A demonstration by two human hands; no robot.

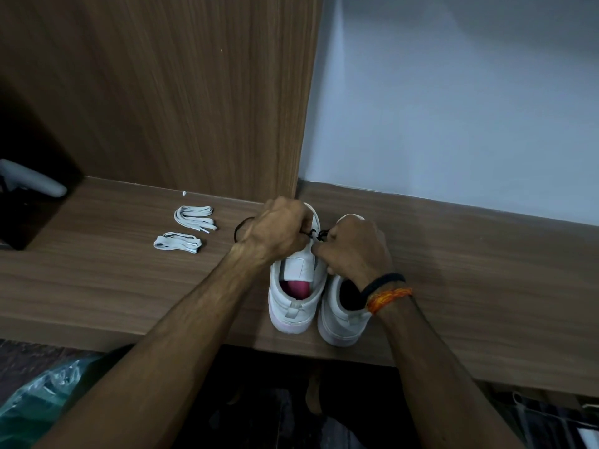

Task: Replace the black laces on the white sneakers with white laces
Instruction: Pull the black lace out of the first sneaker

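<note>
Head view: left hand and right hand apparently both pinch the black lace over the left sneaker, near the shelf's back edge; white laces lie leftward.

Wooden shelf ran along wall, brown grain. Two white sneakers stood on it side by side, touching, heels toward front edge, toes toward wall. Left of them lay two bundles of white laces, one behind other, just apart. Black lace loop rested on wood beside left sneaker. Small white scrap lay near back panel. Grey object at far left end, partly hidden.
</note>
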